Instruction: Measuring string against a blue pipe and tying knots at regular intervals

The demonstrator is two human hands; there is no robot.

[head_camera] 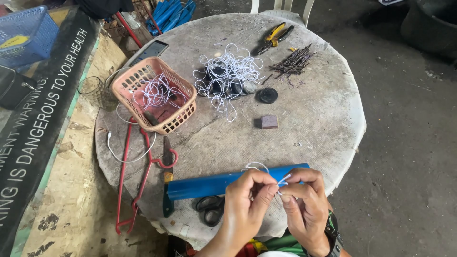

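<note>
My left hand (247, 202) and my right hand (304, 202) meet at the near edge of a round, worn table (314, 119). Both pinch a thin white string (284, 180) between thumb and fingers, and a small loop of it (256, 165) rises just above. Right behind my fingers lies a long blue strip (204, 184), flat on the table. Black scissors (209, 208) rest under my left hand's side. A tangle of white string (227, 74) sits over dark round pieces at the table's middle back.
A pink basket (154, 95) with more string stands at the left, a phone (150, 51) behind it. Pliers (275, 35) and a bundle of dark sticks (294, 62) lie at the back. A red wire frame (135, 183) hangs over the left edge. A small brown block (268, 122) lies mid-table.
</note>
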